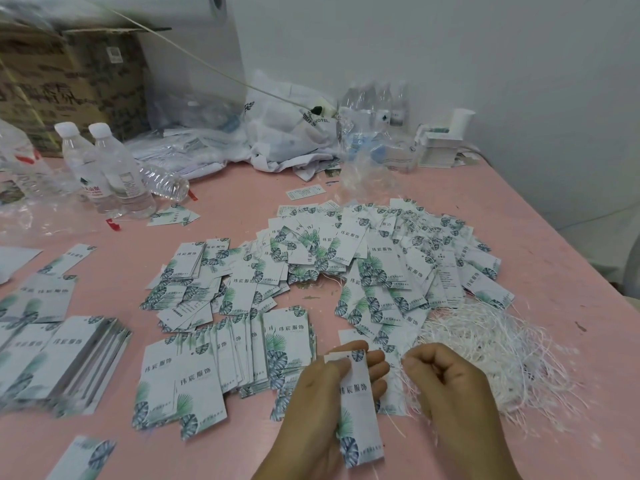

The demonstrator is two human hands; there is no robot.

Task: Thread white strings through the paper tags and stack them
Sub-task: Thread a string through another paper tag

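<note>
My left hand [318, 407] holds a white paper tag [358, 410] with green leaf print upright, thumb across its top end. My right hand [446, 386] is curled just right of it and pinches a thin white string [403, 370] near the tag's top. A loose heap of white strings [491, 351] lies on the pink table to the right. A big scattered pile of tags [363, 261] covers the middle. Fanned stacks of tags [239, 351] lie to the left of my hands.
More tag stacks [69, 355] lie at the left edge. Water bottles [114, 168], plastic bags [287, 133] and a cardboard box [69, 77] stand along the back. A small white box stack [440, 147] sits back right. The table's right edge [568, 237] runs diagonally.
</note>
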